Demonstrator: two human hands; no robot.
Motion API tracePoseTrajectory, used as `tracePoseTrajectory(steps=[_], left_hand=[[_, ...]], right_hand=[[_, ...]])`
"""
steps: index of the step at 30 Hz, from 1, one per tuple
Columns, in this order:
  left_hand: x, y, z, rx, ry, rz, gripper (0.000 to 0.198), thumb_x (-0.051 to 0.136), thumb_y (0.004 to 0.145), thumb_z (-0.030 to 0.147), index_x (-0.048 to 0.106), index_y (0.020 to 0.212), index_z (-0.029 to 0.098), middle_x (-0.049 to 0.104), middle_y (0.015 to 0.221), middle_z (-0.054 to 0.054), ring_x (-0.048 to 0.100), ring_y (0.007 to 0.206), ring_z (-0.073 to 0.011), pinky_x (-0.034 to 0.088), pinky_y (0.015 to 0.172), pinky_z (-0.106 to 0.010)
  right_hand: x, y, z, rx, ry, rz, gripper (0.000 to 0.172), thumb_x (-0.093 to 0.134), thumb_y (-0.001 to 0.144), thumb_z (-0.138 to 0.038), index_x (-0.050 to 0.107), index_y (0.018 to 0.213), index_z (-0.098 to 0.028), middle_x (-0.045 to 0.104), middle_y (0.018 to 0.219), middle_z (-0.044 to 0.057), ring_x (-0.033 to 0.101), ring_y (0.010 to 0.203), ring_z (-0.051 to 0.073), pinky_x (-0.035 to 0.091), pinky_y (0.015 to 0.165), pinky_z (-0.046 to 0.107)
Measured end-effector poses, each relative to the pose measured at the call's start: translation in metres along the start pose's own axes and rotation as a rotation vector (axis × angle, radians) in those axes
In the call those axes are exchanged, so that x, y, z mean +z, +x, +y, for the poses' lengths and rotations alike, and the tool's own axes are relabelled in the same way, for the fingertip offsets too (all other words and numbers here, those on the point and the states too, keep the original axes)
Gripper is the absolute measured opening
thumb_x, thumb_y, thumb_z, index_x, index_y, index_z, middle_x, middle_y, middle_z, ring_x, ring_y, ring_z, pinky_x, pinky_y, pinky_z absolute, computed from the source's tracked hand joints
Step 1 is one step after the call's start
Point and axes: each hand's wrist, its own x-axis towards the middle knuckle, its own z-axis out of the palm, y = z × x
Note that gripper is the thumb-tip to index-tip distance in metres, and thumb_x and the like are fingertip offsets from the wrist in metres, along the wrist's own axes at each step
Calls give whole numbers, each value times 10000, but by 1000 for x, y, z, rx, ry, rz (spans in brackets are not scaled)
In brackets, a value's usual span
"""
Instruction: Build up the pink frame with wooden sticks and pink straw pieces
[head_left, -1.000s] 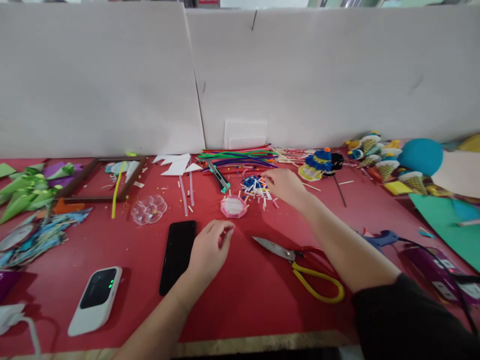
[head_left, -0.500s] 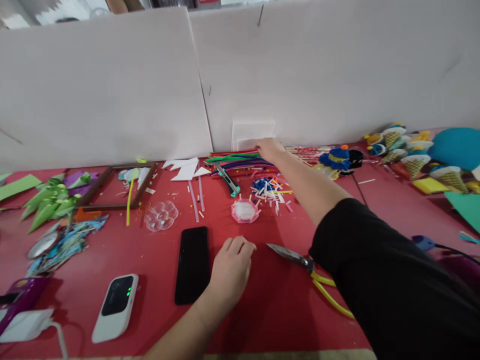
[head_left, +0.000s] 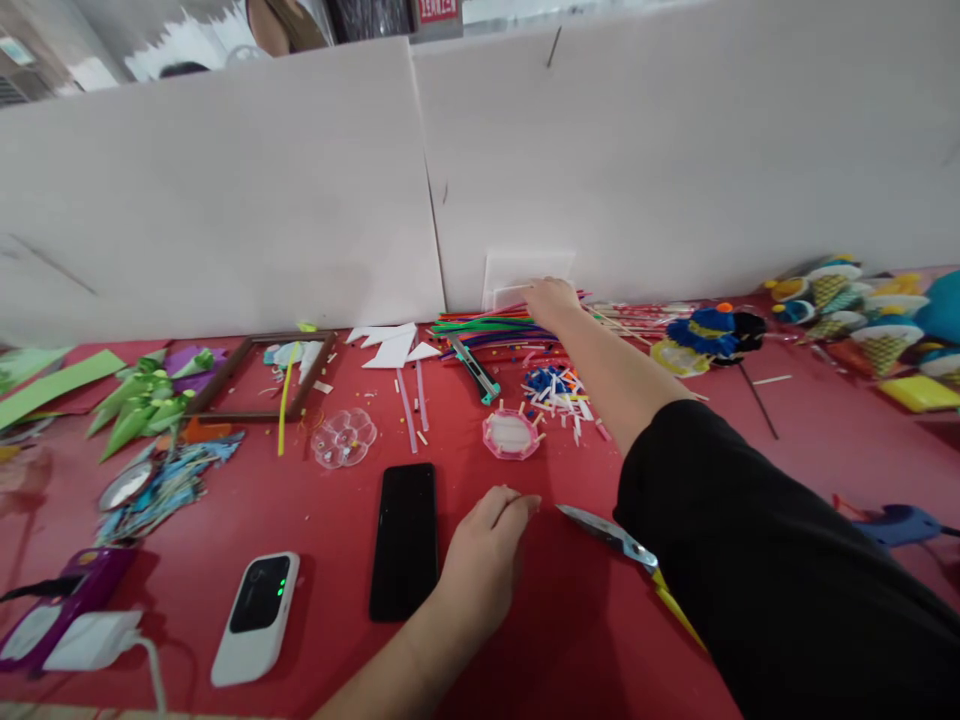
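Note:
My right hand (head_left: 553, 302) reaches to the back of the table, at the right part of a bundle of coloured pipe cleaners (head_left: 487, 325). Its fingers are bent down and their tips are hidden, so what they grip cannot be made out. White cards (head_left: 529, 268) lean on the wall just behind it. My left hand (head_left: 487, 545) rests loosely curled on the red table, right of a black phone (head_left: 405, 540); nothing shows in it. Ahead of it lies a pink-rimmed octagonal piece with small pale sticks (head_left: 512, 434). Scissors (head_left: 607, 530) with yellow handles lie to its right, partly under my right arm.
A utility knife (head_left: 474, 370) lies beside cut straw bits (head_left: 559, 390). Leftward are a clear flower-shaped tray (head_left: 343, 438), a brown frame (head_left: 255, 415) and a white device (head_left: 256, 620). A blue glue gun (head_left: 900, 525) and cone-shaped crafts (head_left: 889, 340) are at right. White boards (head_left: 660, 150) close off the back.
The view has swung a little left, so the table things appear farther right. My right hand stays at the pipe cleaners, where coloured ends now show beyond it. My left hand remains beside the phone.

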Motion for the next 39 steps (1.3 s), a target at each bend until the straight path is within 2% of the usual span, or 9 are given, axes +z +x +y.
tracePoseTrajectory(steps=[8,13,18,20,23,27,30,32,39], left_hand=[[8,1,0,40,-3,97,266,502,932,143,677,1103,248,723,922,-65,696,866,-192,564,891,-363],[2,4,8,-46,-32,132,203,494,957,211,616,1118,228,755,975,-81,713,905,-216,576,853,-368],[-2,5,15,-265,-352,124,104,476,968,262,572,962,222,759,1002,-89,716,953,-220,555,846,-370],[-3,7,16,-352,-586,172,124,500,959,315,554,919,211,754,1030,-103,716,963,-214,556,848,-362],[-6,12,17,-443,-877,276,203,622,882,386,570,852,192,725,1120,-119,693,1032,-216,553,885,-357],[-12,17,19,-506,-1121,404,236,737,787,374,594,810,187,713,1157,-91,666,1099,-223,559,896,-352],[-13,19,19,-506,-1212,461,254,784,743,358,596,786,193,726,1108,-62,686,1052,-217,576,856,-335],[-12,21,18,-497,-1232,486,259,797,732,350,596,788,197,729,1098,-49,699,1017,-214,591,816,-330],[-8,23,16,-563,-1361,431,296,822,710,338,579,806,197,744,970,-8,735,748,-163,608,663,-286]], right_hand=[[-26,-7,0,38,-21,101,348,589,947,-359,571,1238,-169,599,1247,90,627,1051,216,549,885,433],[-43,-18,4,94,36,158,239,498,954,-158,637,1147,-136,630,1188,159,583,1140,282,470,939,390],[-70,-42,0,161,132,297,329,341,969,-147,592,1171,-80,584,1240,191,572,1139,287,464,906,379],[-81,-68,-8,216,416,380,258,421,932,-166,609,1091,-86,645,1083,157,628,1012,249,493,824,344],[-86,-129,-30,264,988,200,151,491,898,-251,600,896,-146,643,716,50,613,596,152,500,587,286],[-64,-232,-69,191,1508,-222,293,647,777,-467,538,709,-204,630,590,-3,569,490,122,478,487,247],[-38,-292,-87,190,1543,-456,334,639,777,-510,537,685,-206,619,571,-17,569,487,119,480,505,248],[-25,-316,-87,142,1424,-462,297,623,821,-460,563,691,-200,625,601,-14,578,545,115,455,549,234],[-15,-329,-71,-175,1154,-497,238,660,830,-395,652,701,-194,644,656,-13,555,612,124,399,598,234]])
